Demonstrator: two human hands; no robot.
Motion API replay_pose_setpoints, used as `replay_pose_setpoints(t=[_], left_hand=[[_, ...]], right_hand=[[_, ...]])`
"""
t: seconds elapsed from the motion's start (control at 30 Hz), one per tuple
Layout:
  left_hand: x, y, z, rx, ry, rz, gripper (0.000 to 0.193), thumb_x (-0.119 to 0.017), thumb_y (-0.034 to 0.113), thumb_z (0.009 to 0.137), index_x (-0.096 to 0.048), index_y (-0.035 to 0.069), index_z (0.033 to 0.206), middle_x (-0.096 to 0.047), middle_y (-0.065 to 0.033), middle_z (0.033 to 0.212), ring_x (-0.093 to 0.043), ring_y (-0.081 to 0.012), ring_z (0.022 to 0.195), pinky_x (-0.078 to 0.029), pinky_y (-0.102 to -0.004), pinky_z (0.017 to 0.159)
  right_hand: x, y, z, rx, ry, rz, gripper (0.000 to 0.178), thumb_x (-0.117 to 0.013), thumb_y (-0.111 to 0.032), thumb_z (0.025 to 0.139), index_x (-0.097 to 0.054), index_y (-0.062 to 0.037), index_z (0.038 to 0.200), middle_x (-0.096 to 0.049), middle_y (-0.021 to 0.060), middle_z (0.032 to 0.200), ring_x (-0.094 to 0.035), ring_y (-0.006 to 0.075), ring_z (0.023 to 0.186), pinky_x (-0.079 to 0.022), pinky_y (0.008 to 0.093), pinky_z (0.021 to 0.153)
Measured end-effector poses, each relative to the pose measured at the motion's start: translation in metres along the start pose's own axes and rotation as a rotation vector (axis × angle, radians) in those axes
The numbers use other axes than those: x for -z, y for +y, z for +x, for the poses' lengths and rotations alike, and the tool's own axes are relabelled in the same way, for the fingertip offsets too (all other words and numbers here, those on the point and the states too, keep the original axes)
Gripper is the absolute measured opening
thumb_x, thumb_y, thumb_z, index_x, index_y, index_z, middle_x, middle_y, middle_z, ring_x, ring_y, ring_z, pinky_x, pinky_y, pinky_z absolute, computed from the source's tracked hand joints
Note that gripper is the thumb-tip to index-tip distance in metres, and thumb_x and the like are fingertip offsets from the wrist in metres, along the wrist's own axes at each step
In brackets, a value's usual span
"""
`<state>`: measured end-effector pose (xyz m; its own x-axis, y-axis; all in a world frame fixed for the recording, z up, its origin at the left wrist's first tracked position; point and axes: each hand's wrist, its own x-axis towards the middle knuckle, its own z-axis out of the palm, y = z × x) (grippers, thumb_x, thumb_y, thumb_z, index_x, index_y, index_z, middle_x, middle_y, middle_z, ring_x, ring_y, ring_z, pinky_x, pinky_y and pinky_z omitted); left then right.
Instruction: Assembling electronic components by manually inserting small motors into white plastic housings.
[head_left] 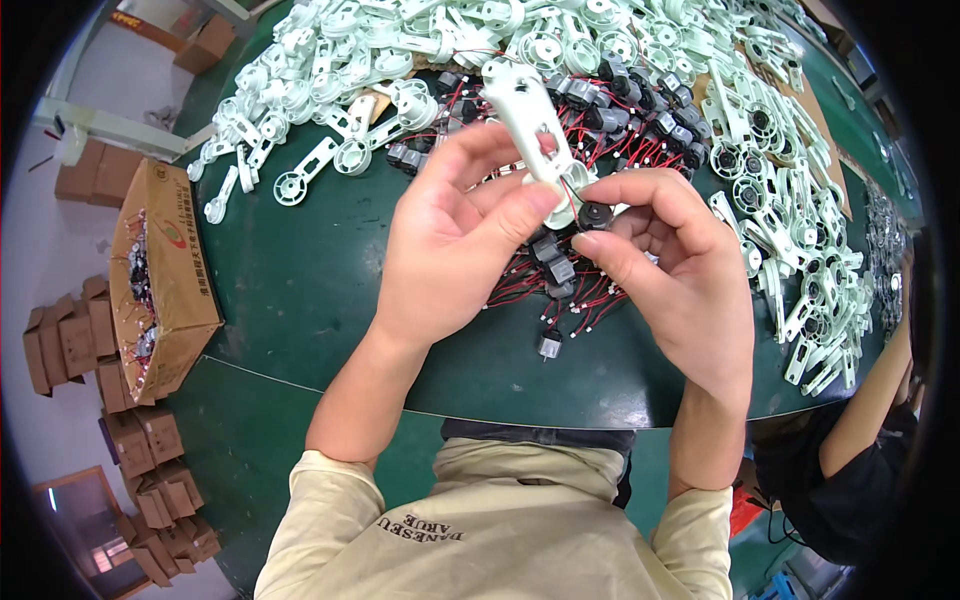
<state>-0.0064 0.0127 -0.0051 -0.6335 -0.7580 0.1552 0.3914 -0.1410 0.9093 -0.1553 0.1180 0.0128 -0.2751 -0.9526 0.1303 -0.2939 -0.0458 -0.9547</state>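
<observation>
One green table [290, 330] is spanning the view, its far side running past the fisheye rim. Two heaps of pale shells are covering the back: left heap [330, 70] and right heap [800, 250], too tangled for a count. Several shells on the right are carrying dark round fittings; exact number not readable.

One other person is sitting or standing at the right edge, mostly cut off: a bare arm [868, 405] and a black sleeve [845, 500] are showing. One open carton [180, 280] is standing by the table's left side, holding motors with red wires, its depth hidden. Brown cartons [62, 340] are stacking up along the left, partly overlapping, not countable.

Two hands are working above the table's middle. Left hand [440, 240] is gripping one shell [522, 105] between thumb and fingers; some fingertips are disappearing behind it. Right hand [685, 265] is pinching one small black part [596, 216] between thumb and forefinger, just at the shell's lower end; whether the part is seated there, cannot tell. Its other fingers are curling inward, partly hidden.

One motor pile [605, 115] is lying behind and below the hands, which are blocking its middle. One lone motor [549, 344] is lying nearest the front edge. Red wires [510, 290] are fanning out, too many to count.
</observation>
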Motion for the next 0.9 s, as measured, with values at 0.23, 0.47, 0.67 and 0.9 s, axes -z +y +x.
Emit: replay_pose_setpoints(t=[0.23, 0.47, 0.67, 0.9], left_hand=[[0.003, -0.010, -0.004, 0.033, -0.109, 0.041, 0.029, -0.061, 0.001, 0.090, -0.053, -0.006, 0.117, -0.062, -0.0111, 0.110, -0.060, -0.0152, 0.101, -0.050, -0.0271, 0.087], [0.000, -0.003, -0.005, 0.171, -0.032, 0.133, 0.028, -0.061, 0.002, 0.090, -0.054, -0.006, 0.116, -0.063, -0.0098, 0.108, -0.062, -0.0137, 0.096, -0.051, -0.0252, 0.084], [0.003, 0.002, -0.001, 0.119, -0.098, 0.013, 0.038, -0.061, -0.001, 0.088, -0.049, -0.005, 0.123, -0.058, -0.0104, 0.117, -0.058, -0.0156, 0.105, -0.047, -0.0301, 0.093], [0.009, 0.000, -0.004, 0.123, -0.140, -0.006, 0.039, -0.058, 0.000, 0.089, -0.048, -0.002, 0.126, -0.056, -0.0097, 0.119, -0.054, -0.0185, 0.111, -0.043, -0.0345, 0.099]], right_hand=[[-0.019, 0.000, 0.000, -0.029, 0.224, 0.251, 0.020, -0.069, 0.004, 0.079, -0.061, 0.0018, 0.097, -0.061, 0.0038, 0.091, -0.060, 0.0070, 0.073, -0.053, 0.0209, 0.067], [-0.015, 0.011, 0.002, 0.158, 0.210, -0.174, 0.021, -0.068, 0.005, 0.079, -0.059, 0.0010, 0.098, -0.061, 0.0048, 0.087, -0.060, 0.0077, 0.071, -0.051, 0.0215, 0.062], [-0.019, 0.010, 0.004, 0.191, 0.215, 0.084, 0.028, -0.063, 0.004, 0.082, -0.060, -0.0007, 0.109, -0.062, 0.0070, 0.093, -0.059, 0.0103, 0.070, -0.049, 0.0223, 0.061], [-0.023, 0.015, 0.006, 0.147, 0.200, 0.087, 0.021, -0.063, 0.002, 0.084, -0.061, 0.0002, 0.105, -0.061, 0.0070, 0.091, -0.059, 0.0091, 0.068, -0.048, 0.0218, 0.059]])
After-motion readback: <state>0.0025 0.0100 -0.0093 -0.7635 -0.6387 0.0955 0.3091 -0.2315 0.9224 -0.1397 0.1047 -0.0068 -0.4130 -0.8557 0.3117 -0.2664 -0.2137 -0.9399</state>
